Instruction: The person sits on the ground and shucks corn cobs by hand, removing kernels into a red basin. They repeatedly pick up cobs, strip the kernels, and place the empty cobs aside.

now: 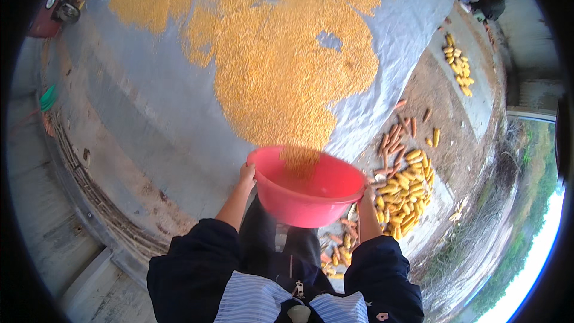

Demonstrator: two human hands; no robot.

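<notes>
A red plastic basin [296, 202] is held out in front of me, its mouth tilted forward. My left hand [247, 174] grips its left rim, and my right hand [368, 193] grips the right rim. Loose corn kernels [301, 159] stream over the far rim, blurred by motion; the inside that shows is mostly bare red. Beyond the basin a broad layer of corn kernels [287, 72] lies on a silvery plastic sheet [394, 49], with a small gap in the layer at its right part.
Unhusked-looking yellow corn cobs [406, 197] are heaped at my right, beside bare reddish cobs [394, 139]. More yellow cobs [458, 65] lie farther off. A person in dark clothes [489, 2] sits at the upper right. Long thin sticks [103, 206] line the left wall; a red vehicle [58, 0] stands upper left.
</notes>
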